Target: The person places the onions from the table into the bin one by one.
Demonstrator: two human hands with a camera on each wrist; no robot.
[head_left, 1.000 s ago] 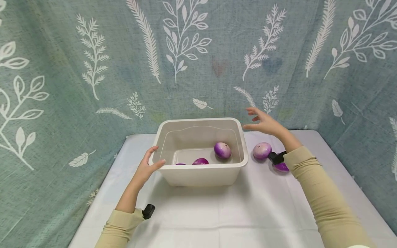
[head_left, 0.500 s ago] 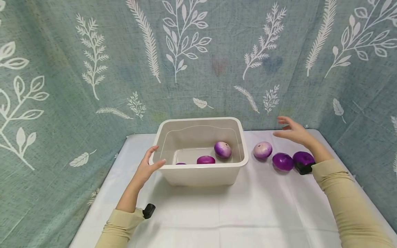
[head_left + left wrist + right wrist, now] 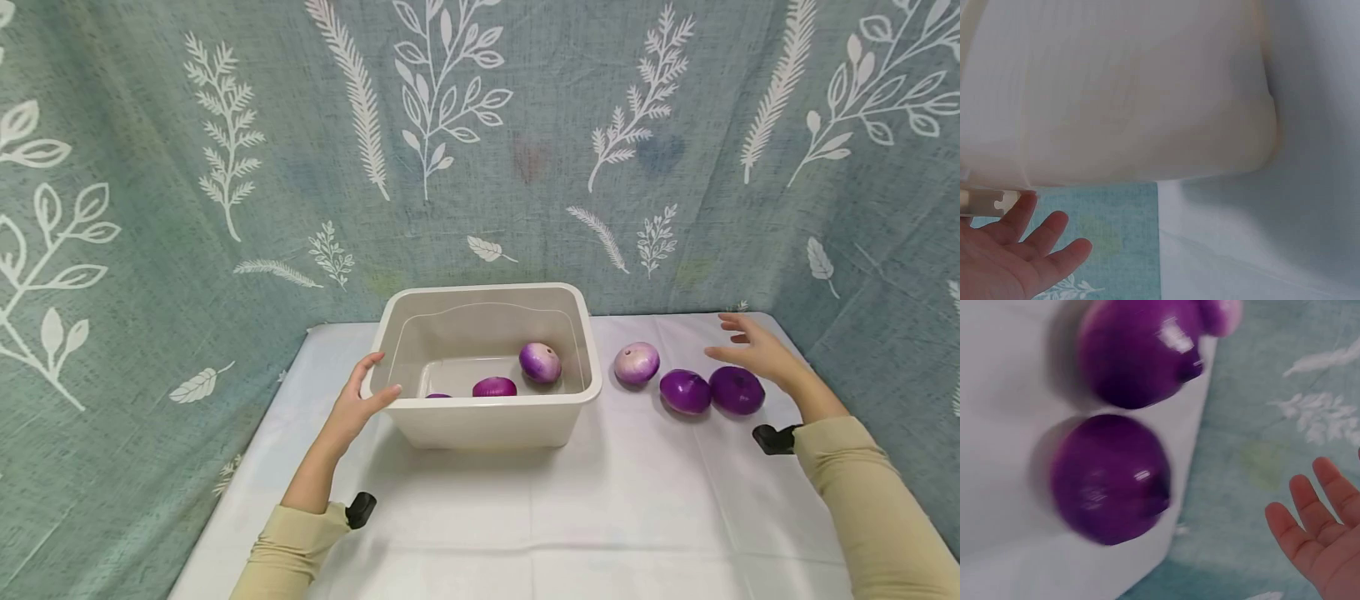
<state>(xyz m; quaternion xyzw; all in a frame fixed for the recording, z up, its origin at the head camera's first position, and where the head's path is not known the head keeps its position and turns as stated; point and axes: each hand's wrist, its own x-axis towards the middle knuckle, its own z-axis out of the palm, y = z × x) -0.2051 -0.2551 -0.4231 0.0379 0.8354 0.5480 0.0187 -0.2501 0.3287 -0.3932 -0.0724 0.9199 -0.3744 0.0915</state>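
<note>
My left hand (image 3: pixel 352 412) holds the front left corner of a white plastic bin (image 3: pixel 480 425), thumb over the rim. In the left wrist view, fingers (image 3: pixel 1054 231) reach beneath the bin's lip. Inside lie a purple-and-white onion (image 3: pixel 540 362), a purple onion (image 3: pixel 495 387) and a mostly hidden purple piece (image 3: pixel 438 396). My right hand (image 3: pixel 761 354), fingers spread and holding nothing, hovers just behind the rightmost dark purple onion (image 3: pixel 737 390). Beside that one sits another dark purple onion (image 3: pixel 686 392). A paler onion (image 3: pixel 637 364) lies nearest the bin.
A white cloth (image 3: pixel 525 517) covers the table. Green leaf-patterned fabric (image 3: pixel 480 167) hangs close behind it and along both sides. Each wrist carries a small black camera mount (image 3: pixel 360 510).
My right hand has moved away from the bin's right rim, rightward and down, uncovering the two dark purple onions. The purple onion in the bin rolled slightly. My left hand stays put.
</note>
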